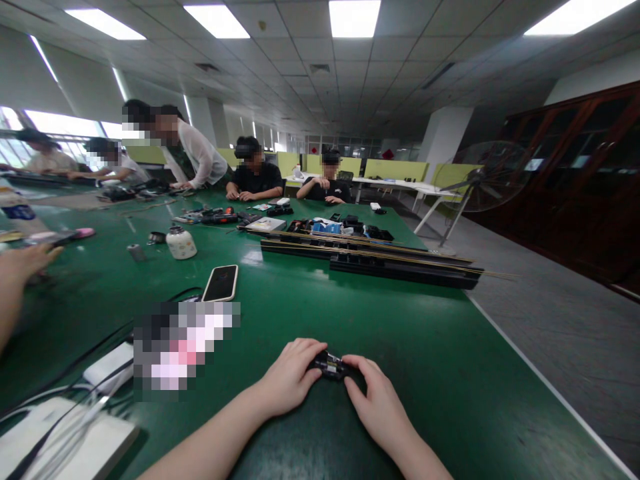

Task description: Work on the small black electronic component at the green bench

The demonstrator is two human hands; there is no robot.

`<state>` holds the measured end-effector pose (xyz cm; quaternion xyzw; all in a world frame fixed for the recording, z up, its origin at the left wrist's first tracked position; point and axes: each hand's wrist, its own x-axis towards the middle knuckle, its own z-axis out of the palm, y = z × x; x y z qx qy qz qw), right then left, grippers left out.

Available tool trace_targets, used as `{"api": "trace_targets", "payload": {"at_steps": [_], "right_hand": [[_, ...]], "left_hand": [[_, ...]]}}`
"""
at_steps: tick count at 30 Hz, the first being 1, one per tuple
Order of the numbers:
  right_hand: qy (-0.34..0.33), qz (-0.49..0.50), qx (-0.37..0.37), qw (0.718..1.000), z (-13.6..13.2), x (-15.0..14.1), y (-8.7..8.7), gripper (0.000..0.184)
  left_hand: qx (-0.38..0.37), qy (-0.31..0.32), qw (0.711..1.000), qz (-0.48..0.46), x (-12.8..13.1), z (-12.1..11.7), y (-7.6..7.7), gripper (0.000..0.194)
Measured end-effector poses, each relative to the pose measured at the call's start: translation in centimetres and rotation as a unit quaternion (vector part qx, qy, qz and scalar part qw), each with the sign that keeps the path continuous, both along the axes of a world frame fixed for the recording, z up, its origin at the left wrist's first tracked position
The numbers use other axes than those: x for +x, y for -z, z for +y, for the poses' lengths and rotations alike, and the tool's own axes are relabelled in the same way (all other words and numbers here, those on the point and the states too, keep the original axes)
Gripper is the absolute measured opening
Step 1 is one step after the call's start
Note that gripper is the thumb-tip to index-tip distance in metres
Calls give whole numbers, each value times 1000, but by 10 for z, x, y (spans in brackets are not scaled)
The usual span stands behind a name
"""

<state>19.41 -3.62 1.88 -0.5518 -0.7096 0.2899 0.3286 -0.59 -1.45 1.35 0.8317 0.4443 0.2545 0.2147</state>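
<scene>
Black device (331, 366) is looking light, rigid; left hand (289, 379) and right hand (374, 395) are sensibly pinching its ends, fingers barely parted.

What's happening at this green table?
The left hand and right hand hold a small black object between them, low over the table, each with its grip on one side. A phone and a white jar stand to the left; long black trays lie beyond.

Both forearms angle inward, left fingers (316, 347) and right fingers (354, 361) curled.
</scene>
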Motion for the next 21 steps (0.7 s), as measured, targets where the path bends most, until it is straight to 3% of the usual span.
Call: {"api": "trace_targets", "payload": {"at_steps": [21], "right_hand": [[-19, 4, 0, 1000, -1, 0, -3, 23]], "left_hand": [[-21, 32, 999, -20, 0, 0, -3, 46]]}}
